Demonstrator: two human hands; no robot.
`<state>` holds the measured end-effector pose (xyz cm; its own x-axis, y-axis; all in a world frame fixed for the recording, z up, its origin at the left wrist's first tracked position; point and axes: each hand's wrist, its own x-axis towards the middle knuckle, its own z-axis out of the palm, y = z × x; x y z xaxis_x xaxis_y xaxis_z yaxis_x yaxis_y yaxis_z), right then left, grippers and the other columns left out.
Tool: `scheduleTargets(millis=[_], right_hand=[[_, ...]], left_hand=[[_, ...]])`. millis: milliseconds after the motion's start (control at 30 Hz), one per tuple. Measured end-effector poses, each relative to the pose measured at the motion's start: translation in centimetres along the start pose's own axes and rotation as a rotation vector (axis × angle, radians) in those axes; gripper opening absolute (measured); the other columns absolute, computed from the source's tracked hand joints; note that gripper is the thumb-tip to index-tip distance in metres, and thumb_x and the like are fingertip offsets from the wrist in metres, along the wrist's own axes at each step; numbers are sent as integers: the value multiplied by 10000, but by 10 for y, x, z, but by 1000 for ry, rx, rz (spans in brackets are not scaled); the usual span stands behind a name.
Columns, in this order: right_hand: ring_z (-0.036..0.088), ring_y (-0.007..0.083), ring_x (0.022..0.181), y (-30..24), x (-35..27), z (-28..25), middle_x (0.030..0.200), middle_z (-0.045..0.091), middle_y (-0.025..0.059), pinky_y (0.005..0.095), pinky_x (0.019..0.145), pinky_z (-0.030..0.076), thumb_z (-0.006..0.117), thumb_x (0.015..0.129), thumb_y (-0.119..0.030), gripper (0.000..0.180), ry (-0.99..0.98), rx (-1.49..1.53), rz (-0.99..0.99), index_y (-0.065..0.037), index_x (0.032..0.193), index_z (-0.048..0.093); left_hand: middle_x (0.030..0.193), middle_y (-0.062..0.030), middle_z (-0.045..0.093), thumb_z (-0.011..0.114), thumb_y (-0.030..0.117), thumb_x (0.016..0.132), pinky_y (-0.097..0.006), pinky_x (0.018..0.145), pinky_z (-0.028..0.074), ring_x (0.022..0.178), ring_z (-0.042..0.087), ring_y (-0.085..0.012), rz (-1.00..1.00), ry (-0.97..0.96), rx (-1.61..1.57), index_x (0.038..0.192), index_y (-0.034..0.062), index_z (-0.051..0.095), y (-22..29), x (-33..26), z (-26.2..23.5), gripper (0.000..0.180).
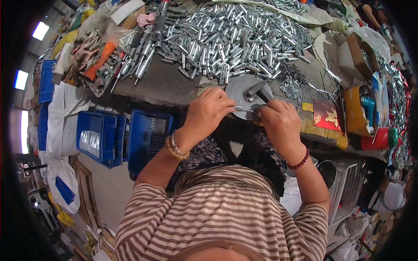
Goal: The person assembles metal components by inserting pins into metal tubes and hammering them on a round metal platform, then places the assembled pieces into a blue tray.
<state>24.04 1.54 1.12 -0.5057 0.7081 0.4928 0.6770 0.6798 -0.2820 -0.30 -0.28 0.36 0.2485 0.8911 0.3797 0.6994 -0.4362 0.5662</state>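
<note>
My left hand point(208, 114) pinches a thin metal pin point(244, 109) at the near edge of the workbench. My right hand point(278, 124) closes around the other end of that pin, just beside a round grey metal disc point(238, 89). On the disc lies a hammer point(257, 90) with a dark handle. Both hands meet in front of the disc; the pin's right tip is hidden by my fingers. Beaded bracelets sit on both wrists.
A large heap of shiny metal tubes point(235, 37) covers the bench behind the disc, with small dark screws point(291, 82) to its right. Blue plastic crates point(100, 135) stand on the floor at left. A red packet point(326, 116), a red can point(378, 139) and a white basket point(346, 191) are at right.
</note>
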Motion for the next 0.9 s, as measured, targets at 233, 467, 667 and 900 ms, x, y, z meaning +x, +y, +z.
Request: scheduleTargets(millis=[233, 467, 667, 900], right_hand=[[630, 271, 823, 2, 4, 2, 859, 614, 53, 401, 731, 481, 703, 772, -58, 58, 1, 23, 0, -93, 811, 678], [625, 282, 854, 7, 11, 5, 860, 618, 54, 404, 754, 470, 754, 762, -68, 101, -60, 102, 33, -100, 849, 713], [620, 280, 882, 1, 36, 14, 885, 612, 55, 403, 773, 470, 766, 751, -77, 159, -16, 200, -25, -108, 902, 732], [590, 246, 921, 0, 60, 15, 896, 574, 41, 367, 834, 475, 674, 781, -129, 37, -184, 11, -370, -108, 810, 662]], left_hand=[[934, -58, 648, 787, 124, 858, -376, 776, 535, 882, 662, -253, -6, 11, -22, 1012, 113, 804, -1, -1, 1, 155], [943, -50, 642, 799, 117, 846, -366, 726, 538, 828, 668, -239, -21, 17, -56, 1029, 127, 807, -2, -2, 4, 183], [949, -47, 633, 808, 106, 824, -377, 722, 542, 852, 676, -245, 38, 44, 18, 981, 117, 785, -4, -4, 6, 159], [962, -55, 630, 804, 78, 808, -395, 713, 538, 877, 670, -273, 63, 58, 31, 921, 72, 722, -3, -4, 3, 139]])
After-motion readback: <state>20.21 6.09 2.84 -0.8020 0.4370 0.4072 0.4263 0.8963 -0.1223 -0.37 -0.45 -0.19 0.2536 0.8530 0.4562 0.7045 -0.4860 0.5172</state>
